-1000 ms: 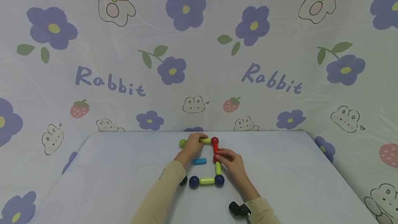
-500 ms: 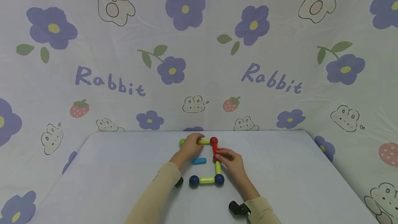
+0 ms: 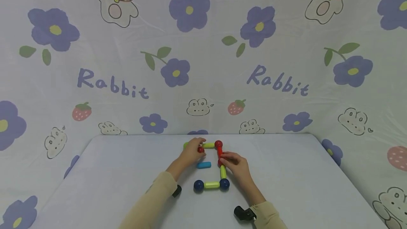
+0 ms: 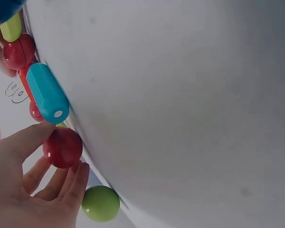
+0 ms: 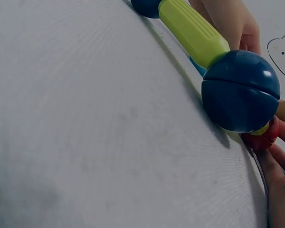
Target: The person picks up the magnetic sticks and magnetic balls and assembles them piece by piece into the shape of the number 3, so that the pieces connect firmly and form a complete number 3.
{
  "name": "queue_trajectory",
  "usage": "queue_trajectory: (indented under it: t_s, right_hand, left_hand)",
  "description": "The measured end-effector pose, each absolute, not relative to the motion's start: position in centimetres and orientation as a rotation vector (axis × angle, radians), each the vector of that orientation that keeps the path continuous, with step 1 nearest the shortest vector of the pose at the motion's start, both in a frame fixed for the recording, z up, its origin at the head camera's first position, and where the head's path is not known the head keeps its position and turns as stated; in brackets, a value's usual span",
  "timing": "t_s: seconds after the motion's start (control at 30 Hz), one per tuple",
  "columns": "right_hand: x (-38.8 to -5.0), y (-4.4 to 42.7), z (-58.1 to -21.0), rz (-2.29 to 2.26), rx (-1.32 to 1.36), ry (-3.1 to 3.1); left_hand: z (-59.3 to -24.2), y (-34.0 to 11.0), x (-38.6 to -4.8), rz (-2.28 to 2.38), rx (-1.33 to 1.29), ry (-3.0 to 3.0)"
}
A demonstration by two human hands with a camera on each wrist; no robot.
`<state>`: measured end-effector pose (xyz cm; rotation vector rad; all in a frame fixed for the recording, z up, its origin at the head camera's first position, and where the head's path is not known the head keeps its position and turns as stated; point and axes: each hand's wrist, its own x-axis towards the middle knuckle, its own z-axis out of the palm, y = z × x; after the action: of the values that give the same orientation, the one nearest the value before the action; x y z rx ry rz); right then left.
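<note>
My left hand (image 3: 190,151) has its fingers and thumb spread around a red ball (image 4: 62,148), at the left end of the far yellow-green rod (image 3: 208,145). Whether ball and rod touch is unclear. Another red ball (image 3: 220,162) is pinched by my right hand (image 3: 239,166), whose fingertips also lie along a red rod (image 3: 219,150). That rod leads to the far corner's red ball (image 3: 218,144). Nearer me, a yellow-green rod (image 3: 223,172) joins the pinched ball to a navy ball (image 5: 241,91). From there another yellow-green rod (image 3: 212,185) runs left to a second navy ball (image 3: 198,186).
A teal rod (image 3: 204,165) lies loose on the white table (image 3: 127,172), inside the open outline of rods and balls. Beyond my left hand sits a green ball (image 4: 100,203), partly hidden in the head view. Patterned cloth (image 3: 203,63) hangs behind the table.
My left hand has shifted left and its fingers have opened out, exposing the red ball that was hidden. The far rod slid slightly left, then stopped. My right hand stayed in place.
</note>
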<state>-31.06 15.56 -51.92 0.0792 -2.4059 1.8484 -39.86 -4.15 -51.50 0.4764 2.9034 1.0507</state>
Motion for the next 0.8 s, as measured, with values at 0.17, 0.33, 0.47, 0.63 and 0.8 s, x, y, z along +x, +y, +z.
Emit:
queue_trajectory:
  t_s: [0.17, 0.33, 0.47, 0.63, 0.8]
  right_hand:
    - [-31.5, 15.6, -52.5, 1.859, 0.074, -2.393]
    - [-32.8, 15.8, -54.5, 1.847, 0.062, -2.374]
    - [-33.1, 15.9, -55.3, 1.825, 0.066, -2.372]
    - [-33.2, 15.9, -55.4, 1.79, 0.079, -2.379]
    - [-33.3, 15.9, -55.4, 1.755, 0.072, -2.405]
  left_hand:
    - [-51.4, -4.8, -39.2, 1.078, 0.496, 2.891]
    - [-51.1, -5.6, -38.4, 1.11, 0.578, 2.88]
    - [-51.2, -6.0, -38.2, 1.101, 0.604, 2.89]
    - [-51.5, -6.2, -38.4, 1.071, 0.583, 2.891]
    - [-51.5, -6.2, -38.5, 1.116, 0.563, 2.89]
